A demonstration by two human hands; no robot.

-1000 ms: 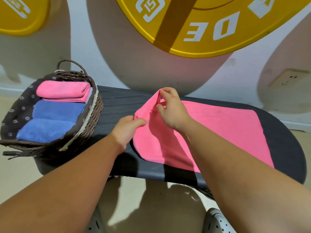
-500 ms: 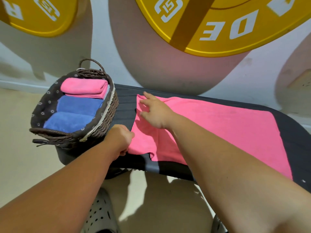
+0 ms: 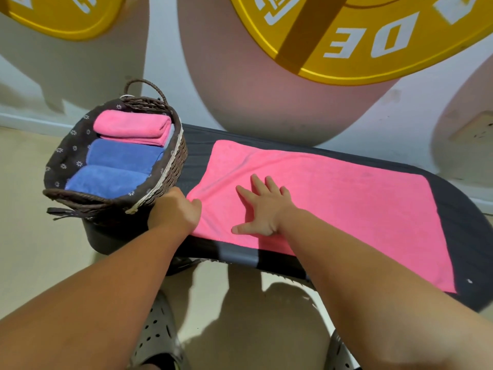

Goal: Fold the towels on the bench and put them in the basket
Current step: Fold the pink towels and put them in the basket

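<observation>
Pink towel [image 3: 333, 198] lies spread flat along the bench [image 3: 464, 217], just right of the basket [image 3: 176, 161]. My right hand [image 3: 262, 209] presses it, fingers splayed wide, and my left hand [image 3: 173, 212] pinches the near corner. I'd smooth outward and square the edges before folding end to end.

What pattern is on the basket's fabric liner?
The liner is dark brown with small white flowers; the head view shows it best.

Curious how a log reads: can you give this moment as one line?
step: flattening | left hand: grips pink towel corner | right hand: flat on towel | wicker basket: holds folded towels
</observation>
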